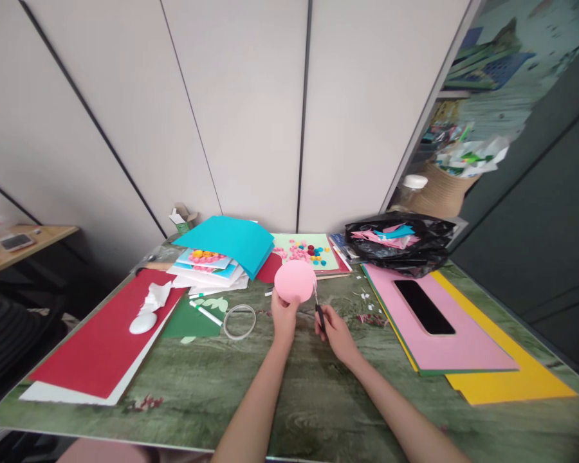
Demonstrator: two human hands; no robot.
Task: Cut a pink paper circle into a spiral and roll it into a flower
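My left hand [284,316] pinches the lower edge of a round piece of pink paper [294,280], held up over the green table. In my right hand [335,331] is a pair of scissors with black handles [320,316]. Their blades meet the right edge of the pink paper; whether they are apart I cannot make out. Behind the pink paper lies a dark red paper circle [269,269]. Small white paper scraps [365,296] are scattered to the right of the scissors.
Blue sheets [226,239] top a paper stack at back left. Red sheets [101,341] and a tape ring [240,322] lie left. A pale sheet [332,251] bears colourful small balls. A phone [424,307] rests on pink sheets [468,350]; a black bag [424,247] stands behind.
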